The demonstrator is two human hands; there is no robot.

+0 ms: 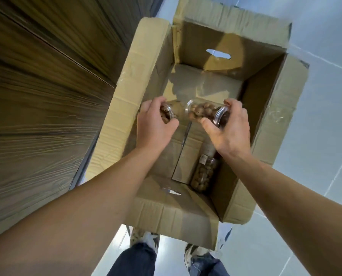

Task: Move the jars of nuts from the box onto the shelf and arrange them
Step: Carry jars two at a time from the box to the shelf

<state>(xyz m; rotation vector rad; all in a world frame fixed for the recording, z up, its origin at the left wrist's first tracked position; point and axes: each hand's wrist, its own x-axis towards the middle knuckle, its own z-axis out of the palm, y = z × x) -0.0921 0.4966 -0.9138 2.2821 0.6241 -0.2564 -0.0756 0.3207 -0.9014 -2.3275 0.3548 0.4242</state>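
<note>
Reaching down into an open brown cardboard box [265,92], the person's two bare hands each hold a clear plastic jar filled with brown nuts. The left hand [154,124] has its fingers curled round the top of one jar [167,114], most of which is hidden behind the hand — only its rim and some nuts show. The right hand [227,128] has its grip clenched round the clear lid end of a second jar [201,113], which lies tilted on its side with its base pointing toward the left hand. Both jars are inside the box's opening, near its middle; whether they touch the box floor cannot be told.

A third clear jar of nuts [203,174] lies lower in the box, against the right-hand wall near the near corner, below the right wrist. The box flaps are folded outward, and a hand-hole cut shows in the far wall.

The box stands on a pale grey tiled floor [325,36]. Just left of it rises a dark wood-grain panel [36,96]. Blue jeans and white trainers [150,241] show at the bottom edge.
</note>
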